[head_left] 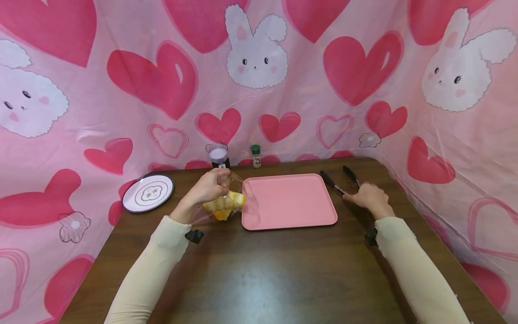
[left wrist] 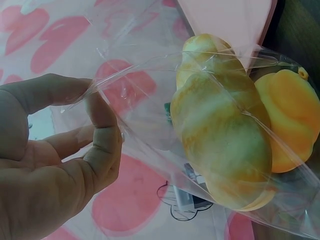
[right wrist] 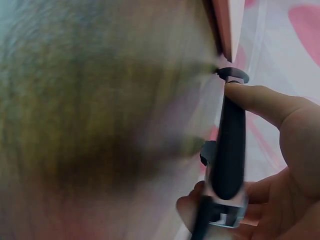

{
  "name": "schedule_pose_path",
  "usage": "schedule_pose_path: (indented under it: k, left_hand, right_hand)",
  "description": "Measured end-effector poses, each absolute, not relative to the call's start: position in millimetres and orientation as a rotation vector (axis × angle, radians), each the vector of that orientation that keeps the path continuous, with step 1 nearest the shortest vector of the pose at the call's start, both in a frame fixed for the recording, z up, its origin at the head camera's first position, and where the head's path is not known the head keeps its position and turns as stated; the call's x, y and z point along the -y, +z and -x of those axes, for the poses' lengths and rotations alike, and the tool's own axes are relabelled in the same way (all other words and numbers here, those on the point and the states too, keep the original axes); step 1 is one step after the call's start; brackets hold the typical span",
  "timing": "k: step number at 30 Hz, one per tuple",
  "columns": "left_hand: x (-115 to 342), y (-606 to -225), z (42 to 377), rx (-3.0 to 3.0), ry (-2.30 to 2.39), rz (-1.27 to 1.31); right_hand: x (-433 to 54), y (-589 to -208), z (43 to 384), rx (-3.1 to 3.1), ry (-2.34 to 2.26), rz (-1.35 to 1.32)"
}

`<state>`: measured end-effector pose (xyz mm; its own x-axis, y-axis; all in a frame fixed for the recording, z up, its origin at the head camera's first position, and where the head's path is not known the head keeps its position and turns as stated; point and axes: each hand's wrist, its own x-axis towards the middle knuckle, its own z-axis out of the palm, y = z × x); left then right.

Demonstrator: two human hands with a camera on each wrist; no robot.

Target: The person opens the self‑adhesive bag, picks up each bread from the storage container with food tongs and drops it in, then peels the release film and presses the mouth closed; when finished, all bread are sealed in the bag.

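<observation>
Between thumb and fingertips, my left hand (head_left: 210,184) pinches the edge of a clear plastic bag (left wrist: 137,112). The bag hangs beside the left edge of a pink tray (head_left: 289,201). Inside it show a ridged yellow-brown bread roll (left wrist: 222,125) and a smooth orange piece (left wrist: 290,117) resembling bread. On the tray's right side, my right hand (head_left: 370,198) grips a pair of tongs (right wrist: 230,145) with black ends. The tongs' two arms spread apart, pointing toward the back of the table. My right thumb lies along one arm; the other fingers curl round the far side.
A white plate (head_left: 148,192) with a dark rim lies at the back left of the brown wooden table (head_left: 259,274). Behind my left hand stands a dark jar with a pale lid (head_left: 219,155). A small green-capped shaker (head_left: 256,156) stands behind the tray. Heart-patterned cloth (head_left: 259,103) encloses the table.
</observation>
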<state>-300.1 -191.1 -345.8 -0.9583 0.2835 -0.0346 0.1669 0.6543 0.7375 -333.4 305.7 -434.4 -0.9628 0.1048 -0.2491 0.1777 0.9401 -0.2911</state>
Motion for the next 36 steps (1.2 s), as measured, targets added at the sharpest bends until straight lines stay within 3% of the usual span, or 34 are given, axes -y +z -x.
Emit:
schedule_pose_path:
  k: [20,36]
  left_hand:
    - [205,-327,291,-2.853,1.188,-0.364]
    - [192,-306,279,-2.830,1.480,-0.258]
  right_hand:
    - [-303,-428,330,-3.042,-0.493,-0.108]
    - [-223,-387,308,-3.160,-0.830,0.320]
